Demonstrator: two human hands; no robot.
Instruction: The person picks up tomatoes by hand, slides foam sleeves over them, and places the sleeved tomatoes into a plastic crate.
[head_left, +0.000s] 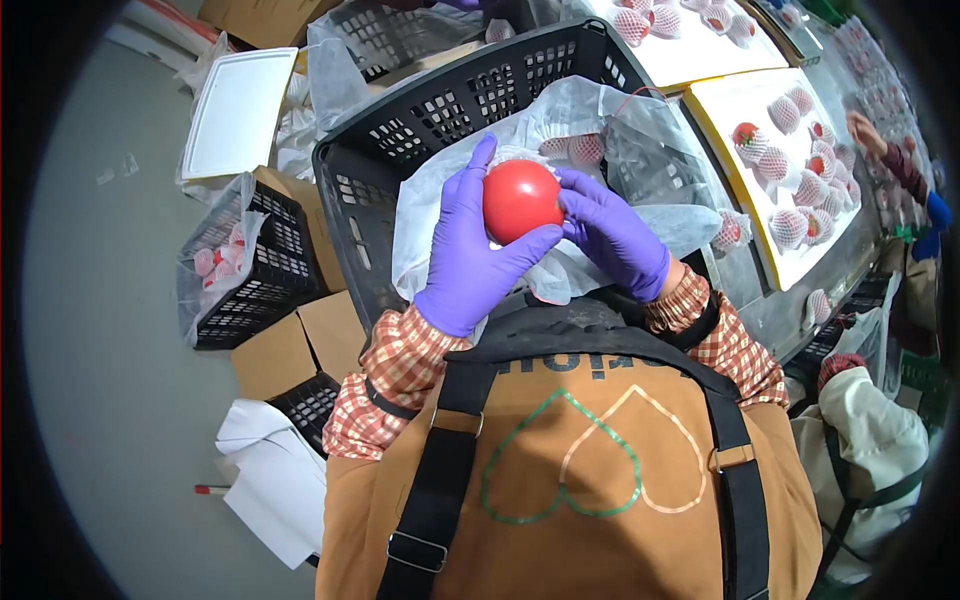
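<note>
A smooth red tomato [523, 201] is held above a black plastic crate [440, 110] lined with white sheet. My left hand [470, 245], in a purple glove, curves round its left side and underside. From the right, the purple-gloved fingers of my right hand [610, 228] press against the fruit. Inside the crate, beyond my hands, lie fruits in white foam nets [584, 150], partly hidden by the liner [415, 225]. A netted fruit [733, 230] rests just right of the crate.
On the right, a white tray [715, 110] holds several netted tomatoes on a metal table [745, 295]. A smaller black crate [275, 265] and cardboard boxes [265, 355] stand at left. Another person's hand [866, 133] shows at the far right, and a person in pale clothing [870, 430] at lower right.
</note>
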